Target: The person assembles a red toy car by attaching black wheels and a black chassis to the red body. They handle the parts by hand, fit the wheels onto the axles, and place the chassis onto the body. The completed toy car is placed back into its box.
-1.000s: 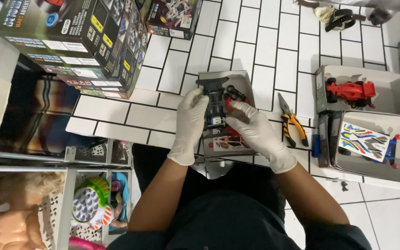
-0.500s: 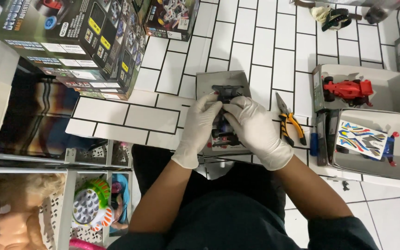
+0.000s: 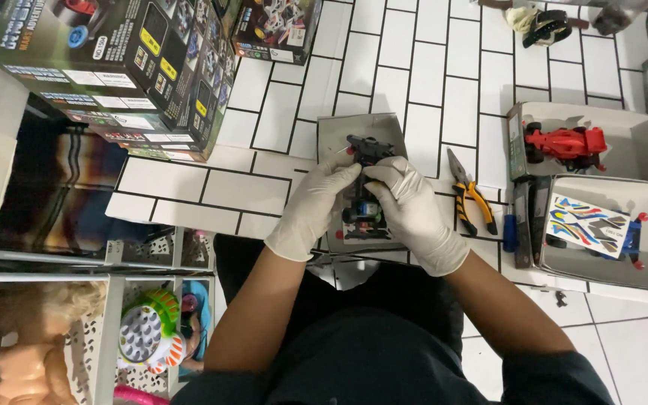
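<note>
Both my hands wear white gloves and hold a small black toy car chassis (image 3: pixel 364 180) over a grey tray (image 3: pixel 339 131) on the white tiled floor. My left hand (image 3: pixel 313 206) grips the chassis from the left side. My right hand (image 3: pixel 412 210) grips it from the right, fingers over its front part. Black wheels and a blue part show at the chassis's near end between my palms.
Yellow-handled pliers (image 3: pixel 470 196) lie right of my hands. A red toy racing car (image 3: pixel 564 144) sits in a grey box lid, a sticker sheet (image 3: pixel 590 222) in another. Stacked toy boxes (image 3: pixel 114 67) stand at the upper left; boxed toys (image 3: pixel 148 337) at the lower left.
My hands have shifted slightly on the chassis, and it is turned so its dark front end sticks out above my fingers.
</note>
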